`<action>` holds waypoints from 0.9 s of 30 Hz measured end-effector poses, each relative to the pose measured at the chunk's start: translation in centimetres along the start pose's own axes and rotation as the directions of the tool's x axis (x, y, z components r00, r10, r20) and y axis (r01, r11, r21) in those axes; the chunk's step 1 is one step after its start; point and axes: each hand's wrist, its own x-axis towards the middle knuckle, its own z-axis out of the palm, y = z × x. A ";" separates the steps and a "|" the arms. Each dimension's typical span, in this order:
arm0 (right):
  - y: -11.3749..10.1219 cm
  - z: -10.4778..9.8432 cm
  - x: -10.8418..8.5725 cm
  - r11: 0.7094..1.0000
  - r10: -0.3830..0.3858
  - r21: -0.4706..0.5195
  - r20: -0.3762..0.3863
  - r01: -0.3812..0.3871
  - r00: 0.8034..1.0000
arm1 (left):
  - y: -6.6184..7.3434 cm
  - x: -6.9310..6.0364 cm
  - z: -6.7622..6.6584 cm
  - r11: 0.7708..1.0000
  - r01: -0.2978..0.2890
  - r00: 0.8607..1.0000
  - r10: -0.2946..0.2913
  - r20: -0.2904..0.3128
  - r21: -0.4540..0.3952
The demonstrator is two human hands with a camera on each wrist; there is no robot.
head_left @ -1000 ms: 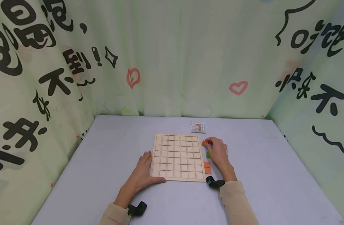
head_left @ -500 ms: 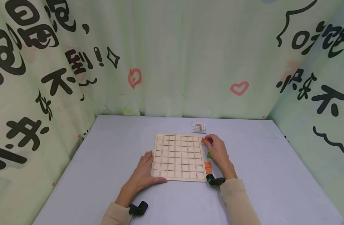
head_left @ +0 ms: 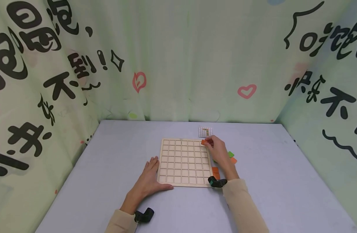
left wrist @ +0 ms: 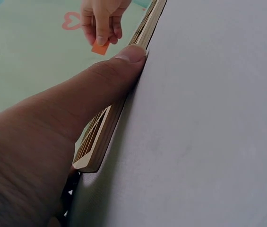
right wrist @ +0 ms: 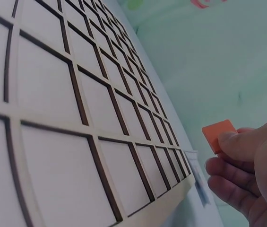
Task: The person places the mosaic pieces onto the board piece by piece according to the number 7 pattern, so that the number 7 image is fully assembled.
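Note:
A square wooden grid board [head_left: 181, 163] lies on the table, its cells bare and pale. My left hand [head_left: 149, 177] rests against the board's left side, fingers extended and thumb along the front edge; the left wrist view shows that thumb [left wrist: 100, 78] touching the rim. Over the far right corner of the board, my right hand [head_left: 220, 152] pinches a small orange square tile [right wrist: 219, 134] between thumb and fingers. The right wrist view shows the tile raised above the grid and tilted. Whether any edge of it touches the board in the head view I cannot tell.
Right of the board lie orange tiles [head_left: 215, 171], a green tile [head_left: 231, 154] and another orange tile [head_left: 233, 160]; the right forearm partly covers this area. A small printed grid card [head_left: 205, 131] lies behind the board. Curtains [head_left: 172, 64] stand around the table [head_left: 123, 139].
My right hand has moved left with the orange tile, from beside the board to over its far right corner. Tiles behind that hand have come into view. The left hand stays put.

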 end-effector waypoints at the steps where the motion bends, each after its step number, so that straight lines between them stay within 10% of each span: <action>1: -0.1 0.1 0.1 1.000 -0.006 0.005 0.000 0.006 1.000 | 0.0 0.0 0.0 1.000 0.000 1.000 0.000 0.000 0.001; 27: -2.4 3.0 0.6 0.997 -0.053 0.051 0.073 0.050 0.996 | -0.1 0.2 0.0 1.000 -0.011 1.000 0.011 0.002 0.020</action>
